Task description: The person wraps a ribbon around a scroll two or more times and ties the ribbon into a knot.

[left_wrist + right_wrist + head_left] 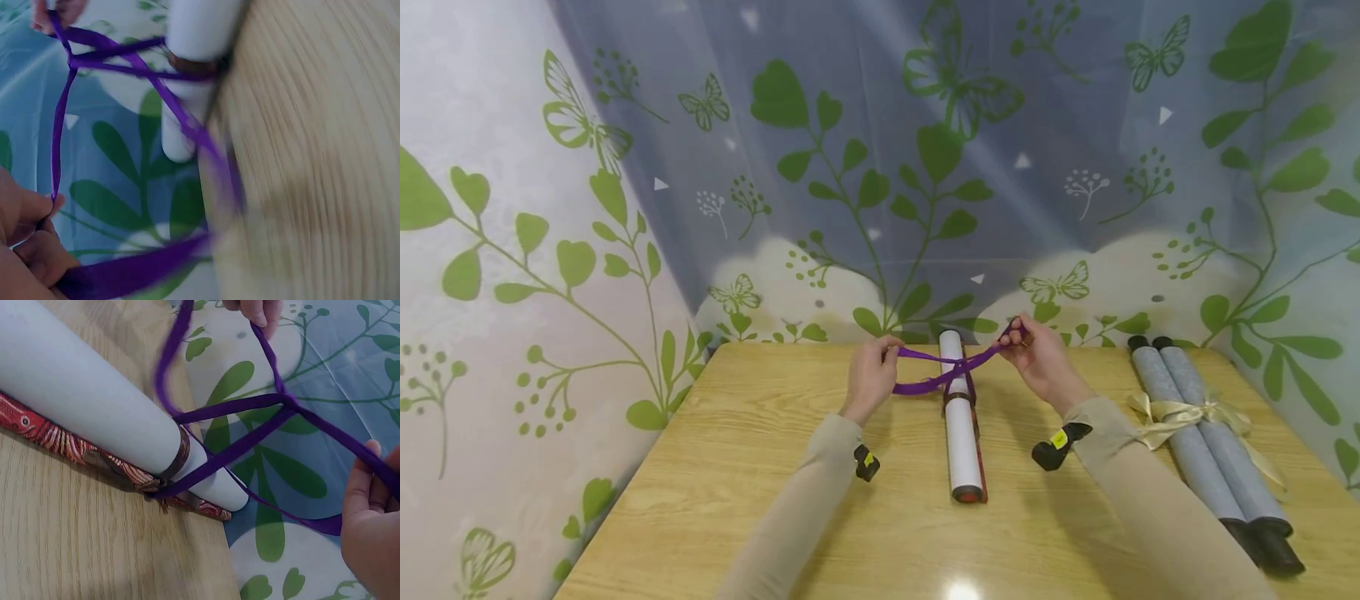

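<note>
A white roll (962, 450) lies lengthwise on the wooden table, a brown band (180, 453) around it. Alongside it is a red patterned piece (47, 431), mostly hidden from above. A purple ribbon (917, 388) loops about the roll near the band, and its two strands cross above it. My left hand (871, 375), left of the roll, pinches one strand between thumb and fingers; a loop of ribbon also hangs from this hand. On the opposite side, my right hand (1043, 358) grips the other strand, raised above the tabletop.
Two grey rolls (1187, 433) with black ends lie side by side at the right, tied with a cream ribbon (1180, 414). A leaf-patterned cloth (880, 167) hangs directly behind the table's far edge.
</note>
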Demonstrator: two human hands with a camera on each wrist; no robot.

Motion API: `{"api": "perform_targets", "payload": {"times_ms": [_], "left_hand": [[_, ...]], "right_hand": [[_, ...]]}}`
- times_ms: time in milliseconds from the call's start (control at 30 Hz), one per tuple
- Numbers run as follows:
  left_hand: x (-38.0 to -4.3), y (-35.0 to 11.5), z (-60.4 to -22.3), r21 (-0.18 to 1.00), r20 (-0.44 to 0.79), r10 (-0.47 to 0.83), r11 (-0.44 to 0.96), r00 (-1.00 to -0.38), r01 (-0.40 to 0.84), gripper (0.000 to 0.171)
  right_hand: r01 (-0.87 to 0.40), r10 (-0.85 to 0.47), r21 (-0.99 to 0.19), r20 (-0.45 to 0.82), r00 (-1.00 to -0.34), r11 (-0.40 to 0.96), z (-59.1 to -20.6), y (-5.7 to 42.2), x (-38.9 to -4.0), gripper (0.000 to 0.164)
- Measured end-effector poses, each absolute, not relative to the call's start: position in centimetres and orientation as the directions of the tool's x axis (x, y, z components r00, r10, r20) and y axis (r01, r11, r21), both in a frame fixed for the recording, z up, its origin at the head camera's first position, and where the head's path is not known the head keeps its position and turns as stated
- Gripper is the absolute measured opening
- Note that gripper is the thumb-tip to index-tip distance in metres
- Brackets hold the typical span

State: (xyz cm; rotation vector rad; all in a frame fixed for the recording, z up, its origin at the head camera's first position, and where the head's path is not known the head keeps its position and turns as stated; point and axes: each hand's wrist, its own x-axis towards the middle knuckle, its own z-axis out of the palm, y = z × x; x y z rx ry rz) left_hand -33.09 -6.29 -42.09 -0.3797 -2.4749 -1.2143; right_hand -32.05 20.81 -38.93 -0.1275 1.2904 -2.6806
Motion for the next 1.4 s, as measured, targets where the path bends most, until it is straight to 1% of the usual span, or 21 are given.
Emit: {"api": "perform_targets", "payload": {"times_ms": [67,133,233,333,400,567,733,1000,1167,1200,1267,1333,1400], "left_hand": [[-33.1,-6.5,-42.1,0.605,0.454,0.100,0.695,-0.885,0.389,0.022],[-33.1,-6.8,-42.2,0.528,0.458,0.115,0.762,-0.881,0.374,0.021],[-33.0,-7.2,-42.4,0.427,0.451,0.130,0.837,-0.883,0.342,0.018],[-33.1,-7.7,-42.5,0.356,0.430,0.144,0.880,-0.891,0.314,0.018],[-33.2,-8.1,-42.7,0.336,0.402,0.144,0.896,-0.904,0.292,0.018],[-33.3,-9.5,-43.1,0.309,0.355,0.129,0.919,-0.926,0.246,0.019],[-33.2,-10.7,-43.5,0.289,0.346,0.135,0.926,-0.928,0.242,0.018],[-33.1,-11.5,-44.5,0.289,0.302,0.153,0.926,-0.941,0.243,0.019],[-33.8,-12.0,-45.1,0.323,0.282,0.198,0.902,-0.939,0.287,0.017],[-33.9,-12.0,-45.1,0.333,0.279,0.207,0.895,-0.938,0.297,0.018],[-34.1,-12.0,-45.1,0.352,0.272,0.219,0.884,-0.937,0.309,0.021],[-34.0,-11.7,-45.0,0.350,0.264,0.224,0.884,-0.938,0.309,0.021],[-33.9,-11.1,-45.0,0.345,0.258,0.235,0.884,-0.937,0.317,0.022]], "right_hand": [[0.113,-0.174,-0.778,-0.005,-0.985,-0.618,-39.0,21.3,-32.0,0.032],[0.115,-0.166,-0.789,-0.017,-0.986,-0.603,-39.1,21.7,-31.9,0.030],[0.106,-0.157,-0.813,-0.019,-0.987,-0.572,-39.4,22.4,-32.0,0.029],[0.092,-0.140,-0.808,-0.012,-0.990,-0.582,-39.6,23.4,-32.1,0.026],[0.088,-0.128,-0.797,-0.013,-0.992,-0.598,-39.7,24.1,-32.0,0.026],[0.067,-0.093,-0.807,-0.015,-0.996,-0.587,-40.4,26.1,-31.5,0.025],[0.040,-0.045,-0.816,-0.018,-0.999,-0.577,-40.9,28.3,-30.9,0.028],[0.112,0.016,-0.922,-0.127,-0.992,-0.369,-42.0,30.0,-30.1,0.030],[0.124,0.076,-0.951,-0.151,-0.986,-0.285,-42.8,30.2,-30.3,0.027],[0.123,0.092,-0.960,-0.151,-0.984,-0.251,-42.8,30.2,-30.4,0.026],[0.120,0.133,-0.982,-0.140,-0.981,-0.148,-42.7,30.1,-30.8,0.031],[0.124,0.186,-0.992,-0.125,-0.975,-0.015,-42.6,29.8,-31.0,0.042],[0.140,0.269,-0.981,-0.099,-0.958,0.137,-42.5,29.1,-31.2,0.052]]}}
